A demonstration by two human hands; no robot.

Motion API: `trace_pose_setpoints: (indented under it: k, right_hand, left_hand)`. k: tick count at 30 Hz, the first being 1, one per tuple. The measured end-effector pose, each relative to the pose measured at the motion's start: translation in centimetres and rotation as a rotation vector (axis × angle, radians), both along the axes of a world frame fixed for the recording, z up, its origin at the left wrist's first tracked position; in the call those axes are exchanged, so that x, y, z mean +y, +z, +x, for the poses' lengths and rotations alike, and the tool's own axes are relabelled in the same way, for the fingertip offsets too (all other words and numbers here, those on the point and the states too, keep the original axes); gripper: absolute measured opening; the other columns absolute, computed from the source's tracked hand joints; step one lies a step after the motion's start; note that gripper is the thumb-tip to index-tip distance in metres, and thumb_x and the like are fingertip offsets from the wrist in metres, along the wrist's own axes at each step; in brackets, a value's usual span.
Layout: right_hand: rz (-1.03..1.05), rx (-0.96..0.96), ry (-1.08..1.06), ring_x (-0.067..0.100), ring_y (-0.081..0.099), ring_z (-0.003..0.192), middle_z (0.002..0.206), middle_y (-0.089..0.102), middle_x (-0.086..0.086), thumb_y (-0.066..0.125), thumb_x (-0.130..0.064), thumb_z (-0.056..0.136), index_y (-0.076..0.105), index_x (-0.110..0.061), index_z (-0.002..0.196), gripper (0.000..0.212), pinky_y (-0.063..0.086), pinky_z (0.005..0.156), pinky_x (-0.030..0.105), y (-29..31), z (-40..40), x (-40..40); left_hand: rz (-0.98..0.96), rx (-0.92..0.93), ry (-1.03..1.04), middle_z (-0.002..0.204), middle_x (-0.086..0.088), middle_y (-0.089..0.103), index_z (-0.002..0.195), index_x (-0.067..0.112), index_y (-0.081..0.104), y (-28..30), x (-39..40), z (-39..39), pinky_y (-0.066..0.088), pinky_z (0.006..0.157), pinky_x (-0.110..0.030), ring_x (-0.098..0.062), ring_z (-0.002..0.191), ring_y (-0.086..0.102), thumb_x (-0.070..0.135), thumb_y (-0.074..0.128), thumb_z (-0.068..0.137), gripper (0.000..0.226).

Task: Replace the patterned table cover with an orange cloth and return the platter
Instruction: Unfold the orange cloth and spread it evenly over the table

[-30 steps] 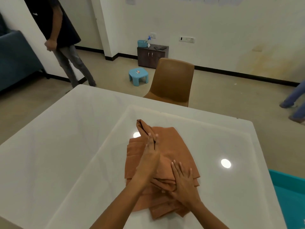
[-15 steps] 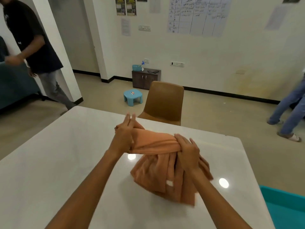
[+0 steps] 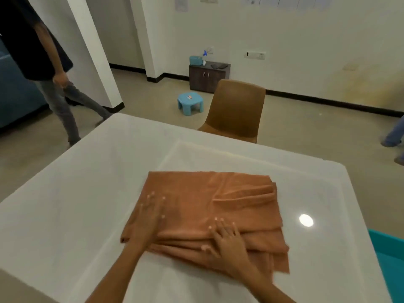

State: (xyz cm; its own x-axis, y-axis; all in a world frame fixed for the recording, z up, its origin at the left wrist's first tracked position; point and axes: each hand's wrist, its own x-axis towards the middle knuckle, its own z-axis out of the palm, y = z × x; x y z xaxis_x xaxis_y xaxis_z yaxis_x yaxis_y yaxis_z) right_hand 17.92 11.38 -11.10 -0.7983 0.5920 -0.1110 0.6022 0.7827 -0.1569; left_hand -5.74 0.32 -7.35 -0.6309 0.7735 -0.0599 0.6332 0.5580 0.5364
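Head view: looks down on a white glossy desk (image 3: 65,215) with the orange cloth (image 3: 209,206) lying on it, partly unfolded, several layers stacked toward the near right edge. Left hand (image 3: 150,217) flat on the left part of the cloth, fingers straight and spread, pressing down. Right hand (image 3: 227,237) also flat on the folded layers near the front, fingers straight, thumb at the fold edge; nothing pinched or gripped by either hand. Round light reflection (image 3: 306,220) on the desk just right of the cloth. No patterned cover and no platter to see on the desk. Papers on the far wall (image 3: 181,4), with writing too small and blurred to read; a small label on the blue stool (image 3: 190,103), also not readable. Behind the desk a brown chair (image 3: 237,110), pushed close to the far edge. Further back a dark low cabinet (image 3: 208,76) with a blue container (image 3: 195,60) and a spray bottle (image 3: 204,56) on top. At left a standing person (image 3: 43,62) in dark shirt and grey trousers, beside a white pillar (image 3: 91,51). At the right edge legs of another person (image 3: 394,136), and low right a teal bin (image 3: 389,259) just beside the desk corner.
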Motion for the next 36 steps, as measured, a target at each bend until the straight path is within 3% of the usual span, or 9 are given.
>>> trace_pose_setpoints:
  k: [4, 9, 12, 18, 24, 28, 32, 34, 36]
  right_hand:
    - [-0.027, -0.072, -0.231, 0.034, 0.04, 0.132, 0.144, 0.044, 0.011, 0.012, -0.069, 0.091, 0.054, -0.024, 0.133, 0.074, 0.017, 0.105, 0.052, -2.0, 1.3, 3.6]
    - [-0.02, -0.056, -0.189, 0.029, 0.022, 0.142, 0.157, 0.02, 0.004, 0.016, -0.069, 0.092, 0.028, -0.032, 0.147, 0.067, 0.025, 0.11, 0.051, -3.8, 3.8, 4.1]
    - [-0.008, -0.023, -0.182, 0.026, 0.014, 0.145, 0.158, 0.013, 0.001, 0.02, -0.065, 0.094, 0.019, -0.032, 0.15, 0.065, 0.02, 0.115, 0.047, -4.4, 4.7, 2.2]
    - [0.006, -0.003, -0.175, 0.025, 0.014, 0.145, 0.159, 0.014, 0.003, 0.026, -0.066, 0.093, 0.02, -0.03, 0.15, 0.068, 0.01, 0.115, 0.044, -5.0, 6.2, -0.7]
    - [0.029, 0.011, -0.012, 0.024, 0.007, 0.146, 0.159, 0.008, 0.005, 0.026, -0.072, 0.089, 0.02, -0.023, 0.15, 0.078, 0.009, 0.114, 0.052, -3.7, 4.6, 0.5]
    - [0.016, -0.048, 0.128, 0.024, 0.019, 0.144, 0.157, 0.019, 0.006, 0.032, -0.079, 0.083, 0.026, -0.021, 0.149, 0.088, 0.013, 0.112, 0.05, -4.1, 2.6, 0.9]
    - [-0.028, -0.067, 0.109, 0.023, 0.046, 0.13, 0.146, 0.042, 0.002, 0.022, -0.056, 0.098, 0.045, -0.023, 0.139, 0.058, 0.02, 0.109, 0.038, -4.3, 1.9, 1.5]
    - [-0.02, -0.046, 0.108, 0.025, 0.054, 0.122, 0.138, 0.052, 0.005, 0.028, -0.042, 0.097, 0.054, -0.021, 0.132, 0.048, 0.013, 0.111, 0.034, -4.0, 1.5, 1.6]
    - [-0.005, -0.036, 0.124, 0.025, 0.054, 0.123, 0.137, 0.053, 0.006, 0.03, -0.042, 0.096, 0.056, -0.02, 0.131, 0.048, 0.006, 0.113, 0.033, -3.7, 1.3, 1.7]
  left_hand:
    - [-0.204, 0.043, -0.242, 0.139, -0.012, 0.05, 0.135, 0.023, 0.045, -7.4, 1.8, 3.9, 0.044, 0.097, -0.045, -0.028, 0.124, 0.051, 0.048, 0.01, 0.1, 0.056]
    - [-0.304, 0.051, -0.23, 0.15, -0.006, 0.036, 0.144, 0.027, 0.036, -8.2, 1.8, 5.7, 0.017, 0.108, -0.039, -0.021, 0.137, 0.032, 0.054, 0.01, 0.099, 0.059]
    - [-0.289, 0.072, -0.25, 0.154, -0.003, 0.028, 0.147, 0.029, 0.031, -8.3, 0.7, 5.9, 0.014, 0.11, -0.038, -0.02, 0.14, 0.028, 0.055, 0.011, 0.098, 0.059]
    - [-0.178, 0.141, -0.333, 0.158, 0.004, 0.007, 0.15, 0.033, 0.017, -9.0, -2.1, 5.7, 0.0, 0.116, -0.032, -0.014, 0.146, 0.006, 0.069, 0.01, 0.092, 0.068]
    - [-0.219, 0.218, -0.223, 0.155, -0.008, 0.024, 0.148, 0.017, 0.028, -7.5, -3.6, 2.5, 0.005, 0.116, -0.034, -0.02, 0.144, 0.017, 0.051, 0.013, 0.1, 0.062]
    - [-0.211, 0.259, -0.413, 0.157, -0.006, 0.019, 0.15, 0.019, 0.024, -8.1, -4.1, 1.7, 0.009, 0.116, -0.036, -0.02, 0.144, 0.019, 0.064, 0.019, 0.095, 0.071]
    - [-0.19, 0.309, -0.629, 0.159, -0.006, 0.011, 0.152, 0.021, 0.015, -8.6, -4.9, 0.2, 0.009, 0.116, -0.038, -0.02, 0.146, 0.01, 0.084, 0.031, 0.078, 0.098]
    - [-0.183, 0.362, -0.709, 0.158, -0.006, 0.015, 0.151, 0.02, 0.017, -8.8, -4.8, -0.4, 0.013, 0.115, -0.039, -0.02, 0.146, 0.014, 0.082, 0.031, 0.08, 0.096]
    - [-0.163, 0.404, -0.741, 0.156, -0.006, 0.023, 0.15, 0.022, 0.022, -9.2, -4.6, -0.8, 0.018, 0.113, -0.038, -0.021, 0.144, 0.022, 0.071, 0.028, 0.089, 0.079]
